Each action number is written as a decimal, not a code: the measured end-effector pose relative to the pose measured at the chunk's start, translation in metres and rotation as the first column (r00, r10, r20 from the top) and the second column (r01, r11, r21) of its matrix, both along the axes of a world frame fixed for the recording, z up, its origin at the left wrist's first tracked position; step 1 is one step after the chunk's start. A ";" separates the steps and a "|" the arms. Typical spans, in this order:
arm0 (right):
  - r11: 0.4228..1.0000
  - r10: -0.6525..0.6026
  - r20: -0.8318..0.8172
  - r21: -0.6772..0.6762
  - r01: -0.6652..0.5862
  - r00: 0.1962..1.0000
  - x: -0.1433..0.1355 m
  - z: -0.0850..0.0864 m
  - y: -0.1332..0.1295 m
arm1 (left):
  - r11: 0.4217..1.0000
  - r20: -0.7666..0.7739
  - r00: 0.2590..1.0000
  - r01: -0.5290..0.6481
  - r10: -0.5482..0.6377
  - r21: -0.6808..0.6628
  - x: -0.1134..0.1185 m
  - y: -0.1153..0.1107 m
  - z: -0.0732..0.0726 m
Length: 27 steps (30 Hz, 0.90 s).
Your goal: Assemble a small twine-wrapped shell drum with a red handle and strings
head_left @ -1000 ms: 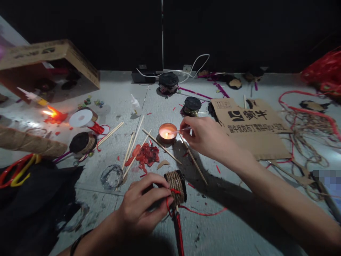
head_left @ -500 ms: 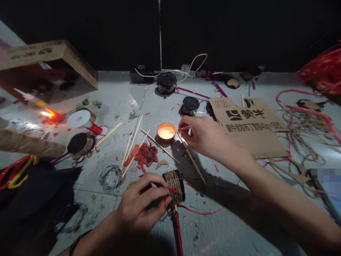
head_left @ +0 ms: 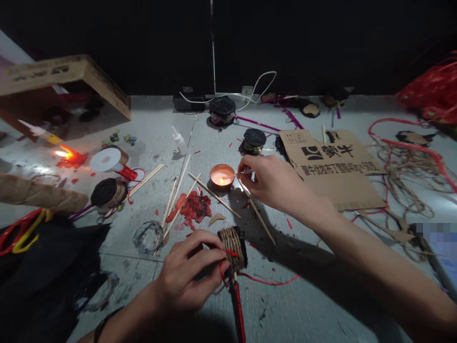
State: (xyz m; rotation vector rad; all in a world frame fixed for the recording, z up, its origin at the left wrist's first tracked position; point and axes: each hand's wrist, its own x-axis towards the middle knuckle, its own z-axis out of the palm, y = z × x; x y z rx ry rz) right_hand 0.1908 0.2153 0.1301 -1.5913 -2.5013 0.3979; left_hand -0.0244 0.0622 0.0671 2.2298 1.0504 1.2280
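Observation:
My left hand [head_left: 194,274], fingers pinched together, grips the near side of a small twine-wrapped drum [head_left: 232,240] and a red cord [head_left: 267,283] looped at it. A red-wrapped stick [head_left: 238,309] runs from the drum toward me. Beyond it, my right hand [head_left: 262,178] pinches a thin pale stick [head_left: 243,174] whose tip reaches into a tealight candle [head_left: 223,186] with a small flame. Beside that hand, a wooden stick [head_left: 260,219] slants across the surface. Left of the candle lie more wooden sticks [head_left: 216,196] and a patch of melted red wax [head_left: 194,207].
A cardboard piece [head_left: 332,176] and tangled twine [head_left: 407,186] are at right. To the left are a second flame [head_left: 66,155], a thread spool [head_left: 106,159], scissors [head_left: 26,233] and an open cardboard box [head_left: 103,85]. Small black-topped drums [head_left: 222,109] sit behind the candle.
The candle's glow has shrunk from a wide bright blaze to a small flame near the stick's tip. Both hands have stayed almost in place, and the view has shifted slightly.

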 end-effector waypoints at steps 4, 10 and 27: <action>1.000 -0.020 0.013 0.001 0.020 1.000 0.000 0.002 -0.001 | 1.000 -0.014 1.000 -0.007 0.007 0.026 -0.001 0.001 0.002; 1.000 -0.025 0.020 0.007 0.025 0.999 0.000 0.002 -0.001 | 0.999 -0.050 0.999 0.006 -0.004 0.041 -0.003 0.003 0.003; 1.000 0.014 0.004 0.017 -0.014 1.000 0.000 -0.001 0.000 | 1.000 -0.066 0.998 0.005 -0.004 0.029 -0.003 0.004 0.004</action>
